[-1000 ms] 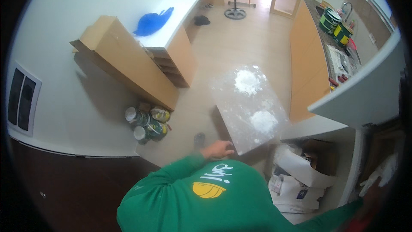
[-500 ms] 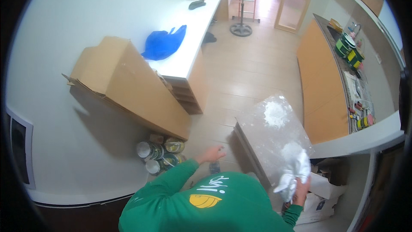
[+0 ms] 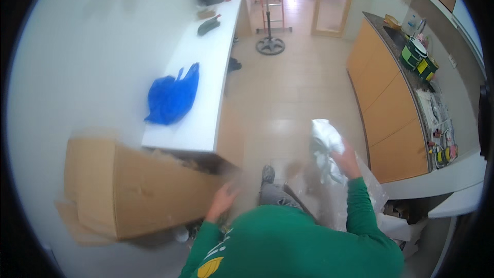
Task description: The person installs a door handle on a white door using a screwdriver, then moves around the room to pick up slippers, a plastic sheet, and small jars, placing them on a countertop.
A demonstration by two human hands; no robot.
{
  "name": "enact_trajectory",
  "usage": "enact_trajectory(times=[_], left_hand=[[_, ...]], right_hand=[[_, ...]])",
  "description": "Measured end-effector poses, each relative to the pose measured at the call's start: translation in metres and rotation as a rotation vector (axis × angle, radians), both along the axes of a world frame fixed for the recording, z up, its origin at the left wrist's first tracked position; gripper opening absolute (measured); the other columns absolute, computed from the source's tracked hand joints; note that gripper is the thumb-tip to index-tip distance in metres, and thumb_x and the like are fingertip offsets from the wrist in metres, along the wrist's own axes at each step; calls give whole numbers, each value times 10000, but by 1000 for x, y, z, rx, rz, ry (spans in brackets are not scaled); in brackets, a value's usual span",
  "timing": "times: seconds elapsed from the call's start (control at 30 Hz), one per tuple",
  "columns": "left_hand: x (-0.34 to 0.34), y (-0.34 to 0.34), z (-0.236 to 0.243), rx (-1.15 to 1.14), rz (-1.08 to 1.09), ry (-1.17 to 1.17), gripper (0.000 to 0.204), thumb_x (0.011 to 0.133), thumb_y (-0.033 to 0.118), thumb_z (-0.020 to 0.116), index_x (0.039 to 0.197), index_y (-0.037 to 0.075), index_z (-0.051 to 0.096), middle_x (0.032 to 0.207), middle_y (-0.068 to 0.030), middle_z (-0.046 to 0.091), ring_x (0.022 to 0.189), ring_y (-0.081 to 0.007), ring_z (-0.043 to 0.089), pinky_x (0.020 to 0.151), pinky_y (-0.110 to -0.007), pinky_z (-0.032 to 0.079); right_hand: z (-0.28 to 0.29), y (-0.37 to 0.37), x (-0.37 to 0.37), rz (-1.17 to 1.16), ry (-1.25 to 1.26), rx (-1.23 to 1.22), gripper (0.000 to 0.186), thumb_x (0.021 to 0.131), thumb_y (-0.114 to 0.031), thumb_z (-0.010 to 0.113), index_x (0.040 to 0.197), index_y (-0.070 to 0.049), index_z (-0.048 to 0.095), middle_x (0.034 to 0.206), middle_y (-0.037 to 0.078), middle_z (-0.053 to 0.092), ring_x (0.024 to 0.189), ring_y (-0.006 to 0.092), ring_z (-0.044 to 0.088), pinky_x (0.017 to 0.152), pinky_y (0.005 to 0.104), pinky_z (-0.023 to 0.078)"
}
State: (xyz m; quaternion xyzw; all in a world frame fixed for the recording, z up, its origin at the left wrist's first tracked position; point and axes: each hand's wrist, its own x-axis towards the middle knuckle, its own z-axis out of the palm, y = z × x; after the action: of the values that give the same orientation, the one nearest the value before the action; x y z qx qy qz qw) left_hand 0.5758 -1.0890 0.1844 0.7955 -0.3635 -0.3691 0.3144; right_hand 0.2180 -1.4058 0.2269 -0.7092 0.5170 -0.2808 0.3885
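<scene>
My right hand (image 3: 346, 160) grips a crumpled silvery-white plastic bag (image 3: 325, 144), holding it up above a dusty, plastic-covered surface (image 3: 329, 203). White powder shows on that surface in the earlier picture; the bag and my arm now hide much of it. My left hand (image 3: 223, 198) is slightly blurred, fingers apart and holding nothing I can see. It is close to the end of a large brown cardboard box (image 3: 159, 190), which leans on its side by the left wall. Whether the hand touches the box I cannot tell.
A white counter (image 3: 206, 46) with a blue plastic bag (image 3: 175, 95) stands ahead on the left. A pedestal fan (image 3: 268, 20) stands farther off. At the right, a wooden cabinet (image 3: 388, 108) carries green paint cans (image 3: 413, 54) and tools. Cans sit partly hidden under the box.
My right hand has lifted the silvery bag forward, away from the powdered surface. My left hand has come nearer the box. The view has shifted, and my shoe and trouser leg now show.
</scene>
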Motion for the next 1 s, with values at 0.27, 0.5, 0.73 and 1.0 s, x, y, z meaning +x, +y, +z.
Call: enact_trajectory(times=[0.27,0.5,0.73,1.0], left_hand=[[59,-167,28,122,-13,104,553,947,350,665,1376,20,557,1262,-222,664,1079,-296,673,933,-384,521],[121,-359,20,73,-258,76,548,945,332,687,1374,14,563,1247,-236,663,1035,-285,693,871,-387,546],[159,-583,-37,110,-573,147,569,942,366,677,1369,8,560,1257,-252,656,1097,-334,684,905,-424,545],[153,-883,8,-68,-889,75,581,948,367,681,1381,4,546,1285,-254,638,1046,-338,693,885,-414,559]], right_hand=[[-19,-162,136,61,-74,33,756,729,-213,749,1425,-43,507,1247,221,657,1134,345,650,977,404,507],[-57,-233,196,146,1,159,786,748,-282,762,1447,-58,482,1303,225,622,1194,378,601,1021,409,474],[-215,-311,123,-102,431,404,783,758,-413,767,1420,-101,490,1268,215,638,1163,402,612,991,489,498],[-214,-329,12,-413,563,836,928,690,-541,797,1418,-45,506,1392,246,562,1279,378,562,1092,448,447]])
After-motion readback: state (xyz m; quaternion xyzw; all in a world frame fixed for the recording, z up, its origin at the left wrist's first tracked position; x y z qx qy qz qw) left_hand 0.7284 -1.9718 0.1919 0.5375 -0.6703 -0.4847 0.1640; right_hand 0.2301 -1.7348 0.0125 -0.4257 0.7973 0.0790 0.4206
